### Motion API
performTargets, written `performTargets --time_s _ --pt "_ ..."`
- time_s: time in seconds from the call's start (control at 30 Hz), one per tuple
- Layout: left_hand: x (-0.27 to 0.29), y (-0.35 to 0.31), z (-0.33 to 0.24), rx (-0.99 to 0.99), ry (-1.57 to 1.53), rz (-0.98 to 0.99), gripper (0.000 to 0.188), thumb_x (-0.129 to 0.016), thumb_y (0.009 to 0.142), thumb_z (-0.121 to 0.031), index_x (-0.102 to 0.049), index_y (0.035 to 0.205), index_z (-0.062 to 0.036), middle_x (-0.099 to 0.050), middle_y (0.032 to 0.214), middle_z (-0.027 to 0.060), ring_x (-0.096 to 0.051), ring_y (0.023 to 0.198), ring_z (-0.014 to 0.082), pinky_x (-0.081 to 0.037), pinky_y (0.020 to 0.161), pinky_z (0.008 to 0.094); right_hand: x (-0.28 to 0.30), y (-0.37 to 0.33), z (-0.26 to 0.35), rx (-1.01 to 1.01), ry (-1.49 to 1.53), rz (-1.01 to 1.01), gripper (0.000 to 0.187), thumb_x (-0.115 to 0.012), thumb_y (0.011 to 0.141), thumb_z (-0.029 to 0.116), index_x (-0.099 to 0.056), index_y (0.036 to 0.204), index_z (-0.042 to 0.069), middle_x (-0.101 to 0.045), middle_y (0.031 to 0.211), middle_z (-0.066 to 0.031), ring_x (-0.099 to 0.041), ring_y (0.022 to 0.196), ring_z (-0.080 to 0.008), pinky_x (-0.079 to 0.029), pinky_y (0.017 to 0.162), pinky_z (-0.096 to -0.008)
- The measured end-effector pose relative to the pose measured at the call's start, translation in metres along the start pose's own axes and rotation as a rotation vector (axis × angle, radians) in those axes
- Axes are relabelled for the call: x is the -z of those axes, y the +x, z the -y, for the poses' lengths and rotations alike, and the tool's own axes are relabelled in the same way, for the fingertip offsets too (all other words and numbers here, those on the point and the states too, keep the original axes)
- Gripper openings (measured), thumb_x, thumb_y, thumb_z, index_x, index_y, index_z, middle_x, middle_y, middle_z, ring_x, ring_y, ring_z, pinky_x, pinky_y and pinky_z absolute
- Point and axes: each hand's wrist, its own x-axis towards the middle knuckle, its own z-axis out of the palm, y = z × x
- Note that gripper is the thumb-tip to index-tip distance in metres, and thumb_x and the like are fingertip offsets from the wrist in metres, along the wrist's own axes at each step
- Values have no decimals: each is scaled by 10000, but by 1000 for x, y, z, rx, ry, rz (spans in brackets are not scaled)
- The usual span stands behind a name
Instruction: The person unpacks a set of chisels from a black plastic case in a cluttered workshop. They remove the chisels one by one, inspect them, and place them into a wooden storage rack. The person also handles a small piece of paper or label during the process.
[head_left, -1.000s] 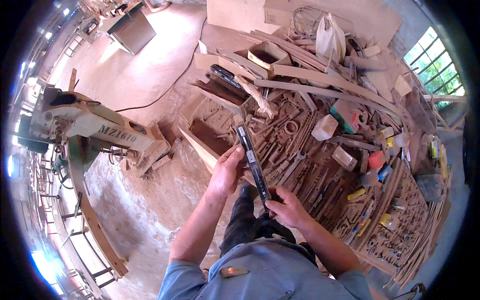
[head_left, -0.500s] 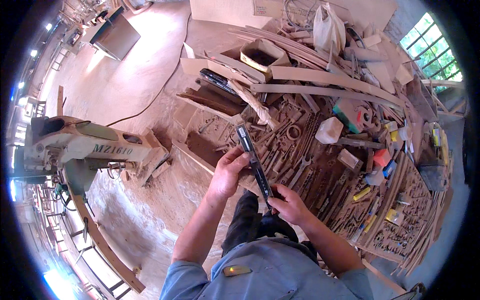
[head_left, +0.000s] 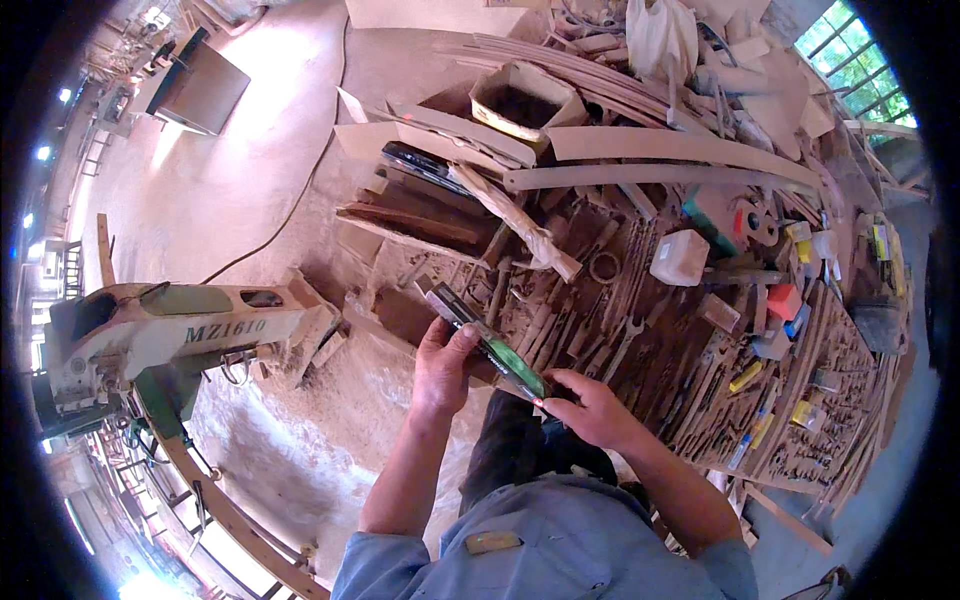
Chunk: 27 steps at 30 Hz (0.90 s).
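Fingers (head_left: pixel 460 343) of the left hand (head_left: pixel 438 378) are closed around the upper half of a long, narrow black package (head_left: pixel 508 360) with a green patch, the thumb lying over its face. At the lower end, the right hand (head_left: pixel 597 413) pinches a corner narrowly between thumb and forefinger. The package is held aslant in front of the body, its far end pointing up and to the left, above dark trousers (head_left: pixel 508 440).

Beyond the right hand spreads a dusty clutter of rods, tools and wood. An open-ended wrench (head_left: pixel 631 333) lies near that hand; farther off are a whitish plastic container (head_left: pixel 680 257), a red block (head_left: pixel 784 301) and a small yellow box (head_left: pixel 746 376). An open cardboard box (head_left: pixel 501 122) stands past the clutter's long strips. Well apart on the left is a pale machine (head_left: pixel 165 305); a barred window (head_left: pixel 858 62) shows at upper right.
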Motion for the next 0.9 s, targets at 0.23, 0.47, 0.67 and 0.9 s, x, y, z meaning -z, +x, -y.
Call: performTargets --time_s 0.23,0.47,0.67,0.9 --pt "12 25 -9 37 -31 -1 312 -619 903 -139 -519 1173 -20 -652 1001 91 -670 866 234 -600 737 394 -6 24 5 61 -146 -87 337 -659 852 176 -582 1126 -4 -619 904 -145 -620 731 -216 -487 650 -329" --pt "16 33 -29 103 -55 62 314 -566 926 -114 -509 1224 -35 -637 1073 112 -659 936 250 -585 773 409 -8 42 12 158 -332 -223 390 -702 810 136 -569 1144 -15 -603 996 -184 -605 908 -327 -489 780 -370" --pt "18 41 -36 113 -93 31 327 -537 943 -121 -495 1260 -52 -621 1074 86 -649 929 232 -568 791 391 -10 57 14 209 -388 -242 381 -703 795 109 -566 1127 -17 -580 964 -185 -591 882 -350 -482 775 -385" --pt "24 49 -41 124 -171 32 349 -505 946 -86 -472 1292 -58 -615 1105 103 -647 962 268 -565 836 434 -10 70 23 207 -397 -252 366 -702 791 97 -566 1108 -24 -579 960 -192 -587 886 -365 -483 778 -390"
